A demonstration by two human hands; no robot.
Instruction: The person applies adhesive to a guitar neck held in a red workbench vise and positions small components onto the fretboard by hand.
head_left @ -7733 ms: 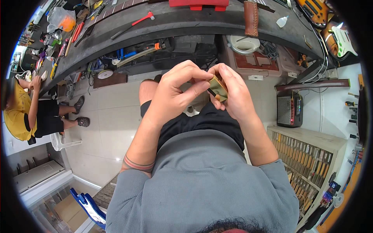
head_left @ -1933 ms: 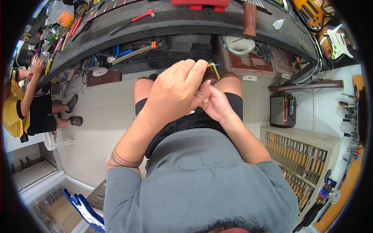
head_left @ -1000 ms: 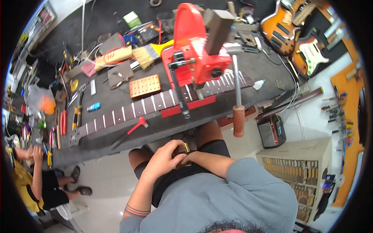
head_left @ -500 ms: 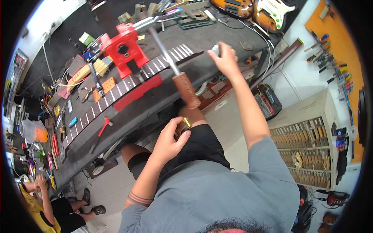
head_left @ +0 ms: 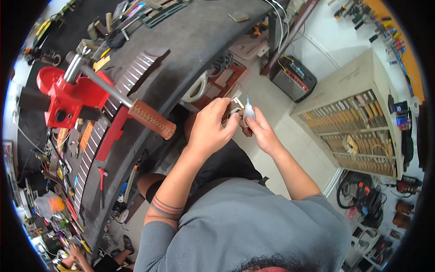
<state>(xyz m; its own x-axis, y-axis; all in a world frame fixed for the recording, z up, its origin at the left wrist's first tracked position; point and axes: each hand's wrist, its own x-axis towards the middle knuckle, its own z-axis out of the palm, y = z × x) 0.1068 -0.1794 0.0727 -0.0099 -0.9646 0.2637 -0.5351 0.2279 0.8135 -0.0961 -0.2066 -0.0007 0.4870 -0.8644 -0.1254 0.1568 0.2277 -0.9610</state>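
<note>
Hands meet over the lap, just off the workbench [head_left: 199,41] edge — left hand [head_left: 209,131] pinches a small metal piece [head_left: 233,111], right hand [head_left: 263,131] grips a small glue bottle [head_left: 248,111] beside it.

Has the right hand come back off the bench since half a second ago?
Yes. The right hand was up at the bench edge by the press handle; now it is down over the lap, holding a small white bottle beside the left hand.

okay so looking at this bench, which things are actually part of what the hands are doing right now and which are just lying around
In use:
left hand holding a small metal piece
right hand holding a small white bottle

Lying about:
red press on the workbench
guitar neck
small amplifier
drawer cabinet
</note>
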